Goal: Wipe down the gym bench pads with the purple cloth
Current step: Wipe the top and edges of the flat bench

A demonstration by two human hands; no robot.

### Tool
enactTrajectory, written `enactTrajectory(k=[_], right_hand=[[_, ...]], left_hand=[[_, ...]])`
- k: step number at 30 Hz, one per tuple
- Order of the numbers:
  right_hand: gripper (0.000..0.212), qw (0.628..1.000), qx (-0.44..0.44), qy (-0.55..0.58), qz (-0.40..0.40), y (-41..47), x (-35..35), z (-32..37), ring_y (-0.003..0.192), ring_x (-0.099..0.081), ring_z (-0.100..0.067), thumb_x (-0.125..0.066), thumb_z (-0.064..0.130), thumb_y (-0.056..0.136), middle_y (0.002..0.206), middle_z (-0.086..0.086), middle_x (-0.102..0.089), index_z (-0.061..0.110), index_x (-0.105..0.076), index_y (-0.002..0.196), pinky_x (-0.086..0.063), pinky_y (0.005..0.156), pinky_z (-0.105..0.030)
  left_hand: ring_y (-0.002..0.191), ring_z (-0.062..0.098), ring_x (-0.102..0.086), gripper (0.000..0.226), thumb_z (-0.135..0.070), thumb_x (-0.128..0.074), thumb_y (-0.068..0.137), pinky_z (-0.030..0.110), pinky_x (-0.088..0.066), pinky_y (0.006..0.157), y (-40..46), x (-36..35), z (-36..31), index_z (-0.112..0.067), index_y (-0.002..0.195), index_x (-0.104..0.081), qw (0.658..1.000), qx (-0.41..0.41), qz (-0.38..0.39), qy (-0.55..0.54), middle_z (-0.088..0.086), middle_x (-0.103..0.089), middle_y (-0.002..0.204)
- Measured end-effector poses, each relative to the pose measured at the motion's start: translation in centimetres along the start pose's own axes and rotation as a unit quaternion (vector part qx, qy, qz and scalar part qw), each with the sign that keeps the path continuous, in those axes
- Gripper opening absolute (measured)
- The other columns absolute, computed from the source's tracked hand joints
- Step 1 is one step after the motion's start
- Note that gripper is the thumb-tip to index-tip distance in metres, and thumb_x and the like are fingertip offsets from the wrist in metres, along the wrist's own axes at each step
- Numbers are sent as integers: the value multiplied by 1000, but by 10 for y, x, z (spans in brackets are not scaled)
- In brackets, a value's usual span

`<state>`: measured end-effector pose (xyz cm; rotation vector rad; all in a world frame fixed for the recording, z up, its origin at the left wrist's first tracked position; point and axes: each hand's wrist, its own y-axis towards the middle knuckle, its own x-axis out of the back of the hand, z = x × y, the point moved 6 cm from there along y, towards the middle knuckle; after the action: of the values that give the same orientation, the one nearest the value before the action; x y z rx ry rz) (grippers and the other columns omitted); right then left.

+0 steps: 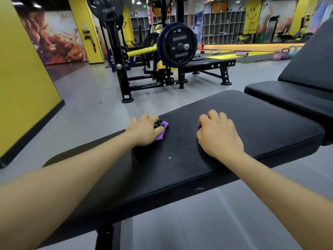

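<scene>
A long black bench pad [261, 127] runs across the middle of the view. My left hand [144, 129] lies on its far-left part and grips a bunched purple cloth [161, 134], which peeks out under the fingers and thumb. My right hand [219, 135] rests knuckles-up on the pad a short way to the right, fingers curled under, with nothing visible in it. A second black seat pad [281, 94] and a raised back pad [313, 64] stand at the right.
A black and yellow plate-loaded machine [173, 49] with a Hammer Strength weight plate stands beyond the bench. A yellow wall [21, 83] closes the left side. Grey floor [93, 109] lies between. Kettlebells [284, 55] and mats sit at the far right.
</scene>
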<state>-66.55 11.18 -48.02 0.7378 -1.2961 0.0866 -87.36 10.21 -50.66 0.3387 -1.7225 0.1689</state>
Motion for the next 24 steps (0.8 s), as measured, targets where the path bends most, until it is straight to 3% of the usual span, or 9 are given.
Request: enactTrajectory(k=[3,7,10,18,24], right_hand=[[17,1000,1,0,-6,0,-1,0,86,-27,-21,-36,21,95,109,-5,-44,13,-48,104,-26,74,-30],[17,1000,2,6,-2,2,-2,0,92,-34,-24,-36,21,95,109,-6,-43,13,-48,105,-26,76,-31],[17,1000,-3,9,8,2,-3,-1,96,-36,-25,-36,20,94,111,-5,-44,13,-47,105,-26,77,-31],[16,1000,-8,9,4,0,-1,0,86,-27,-21,-34,17,95,109,-6,-44,12,-48,103,-26,75,-30],[17,1000,-7,22,9,3,-3,0,93,-35,-24,-36,19,94,110,-6,-44,13,-48,104,-27,77,-31]], left_hand=[[106,33,-37,33,-49,-38,93,41,-36,96,-17,0,2,-27,116,-45,1000,0,-5,-4,-1,-34,104],[115,35,-33,39,-50,-36,94,41,-32,94,16,5,-5,-24,122,-47,996,65,-58,8,6,-35,126],[115,35,-33,41,-49,-33,95,42,-33,91,29,3,-10,-22,124,-44,992,93,-89,18,8,-34,131],[110,32,-35,31,-51,-36,94,39,-32,85,-58,4,-14,-26,112,-40,1000,-27,-3,6,1,-38,120],[113,36,-37,52,-62,-33,90,42,-34,92,1,3,-19,-23,122,-45,996,53,-68,-1,7,-40,128]])
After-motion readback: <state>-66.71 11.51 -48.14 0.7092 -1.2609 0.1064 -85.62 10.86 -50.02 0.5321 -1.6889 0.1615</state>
